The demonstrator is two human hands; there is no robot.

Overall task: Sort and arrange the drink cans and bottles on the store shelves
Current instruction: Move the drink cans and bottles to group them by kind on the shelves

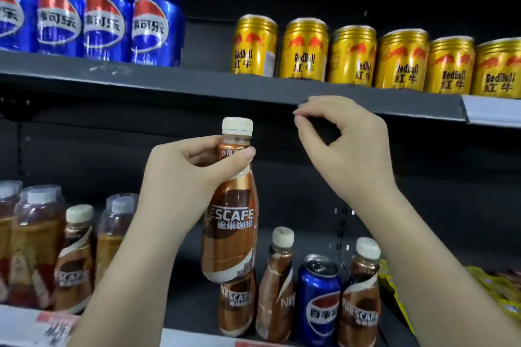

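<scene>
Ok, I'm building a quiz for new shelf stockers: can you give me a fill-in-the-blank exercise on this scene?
1. The left hand grips a Nescafe bottle near its ____.
2. The right hand holds ____.
3. The gold cans on the upper shelf read ____.
4. Among the Nescafe bottles on the lower shelf stands one blue Pepsi ____.

Missing words: neck; nothing; RedBull; can

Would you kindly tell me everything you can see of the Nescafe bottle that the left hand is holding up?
The held Nescafe bottle looks like plastic, wrapped in a glossy brown, copper and cream sleeve with white NESCAFE lettering and Chinese characters below. A cream screw cap closes it, and dark liquid shows at the clear neck. It is held roughly upright, slightly tilted, in the air in front of the lower shelf, above another Nescafe bottle. The left hand has its grip round the upper body, thumb across the front. The right hand is apart from it.
</scene>
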